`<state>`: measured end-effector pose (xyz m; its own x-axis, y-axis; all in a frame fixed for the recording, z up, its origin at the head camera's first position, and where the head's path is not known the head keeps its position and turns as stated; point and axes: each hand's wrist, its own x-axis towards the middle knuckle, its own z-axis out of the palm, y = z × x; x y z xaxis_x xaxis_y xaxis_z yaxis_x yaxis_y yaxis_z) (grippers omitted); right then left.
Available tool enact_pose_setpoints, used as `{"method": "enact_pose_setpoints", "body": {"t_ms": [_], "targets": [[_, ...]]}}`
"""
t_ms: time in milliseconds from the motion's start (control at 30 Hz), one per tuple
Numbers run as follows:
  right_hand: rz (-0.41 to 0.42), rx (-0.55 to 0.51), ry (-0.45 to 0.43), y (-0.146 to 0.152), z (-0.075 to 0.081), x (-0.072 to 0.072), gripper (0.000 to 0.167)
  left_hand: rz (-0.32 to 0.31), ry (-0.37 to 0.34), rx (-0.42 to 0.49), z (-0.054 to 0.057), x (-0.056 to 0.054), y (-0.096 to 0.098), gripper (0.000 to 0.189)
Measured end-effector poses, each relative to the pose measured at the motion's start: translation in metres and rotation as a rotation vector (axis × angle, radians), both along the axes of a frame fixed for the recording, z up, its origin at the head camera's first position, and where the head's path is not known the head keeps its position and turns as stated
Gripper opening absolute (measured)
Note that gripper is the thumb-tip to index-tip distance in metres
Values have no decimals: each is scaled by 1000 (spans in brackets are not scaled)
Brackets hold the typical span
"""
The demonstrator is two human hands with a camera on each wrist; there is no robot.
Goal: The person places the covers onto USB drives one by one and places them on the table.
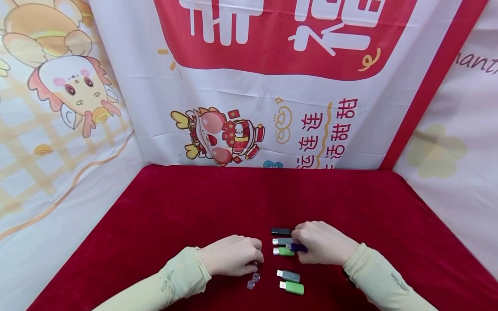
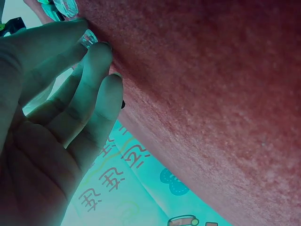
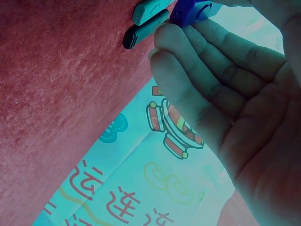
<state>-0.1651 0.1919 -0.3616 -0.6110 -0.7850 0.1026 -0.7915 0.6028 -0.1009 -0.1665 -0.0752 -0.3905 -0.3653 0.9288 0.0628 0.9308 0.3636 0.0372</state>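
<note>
While the right hand (image 1: 322, 242) pinches the purple USB stick (image 3: 187, 14) btwn thumb & fingertips, right of ctr in the head view's lower half, its metal plug points left. Stick's prob. v. light w/ a stiff, maybe slick shell; best hold = body sides, off the plug. Left of it, the left hand (image 1: 233, 255) has fingertips drawn in, apparently pinching a clear piece (image 2: 88, 39); a second clear piece (image 1: 256, 277) & third clear piece (image 1: 250, 284) lie just below. These look light, hard, slippery; take by edges.

By the right hand, top to btm: black USB stick (image 1: 280, 231), upper grey USB stick (image 1: 283, 241), upper green USB stick (image 1: 287, 252); farther down, lower grey USB stick (image 1: 290, 276), lower green USB stick (image 1: 294, 288). Grey & green plugs face left. No container shows; loose items lie directly on the red cloth (image 1: 194, 198). Printed hangings (image 1: 249, 93) fill the upper frame.
</note>
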Motion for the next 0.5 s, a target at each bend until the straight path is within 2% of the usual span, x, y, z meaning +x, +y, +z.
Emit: {"method": "enact_pose_setpoints", "body": {"t_ms": [333,500], "targets": [[-8,4,-27,-2,3,0,16,28,14,-36,1,2,1,9],[-11,-1,-29,-2,3,1,16,19,8,-14,-1,1,1,7]]}}
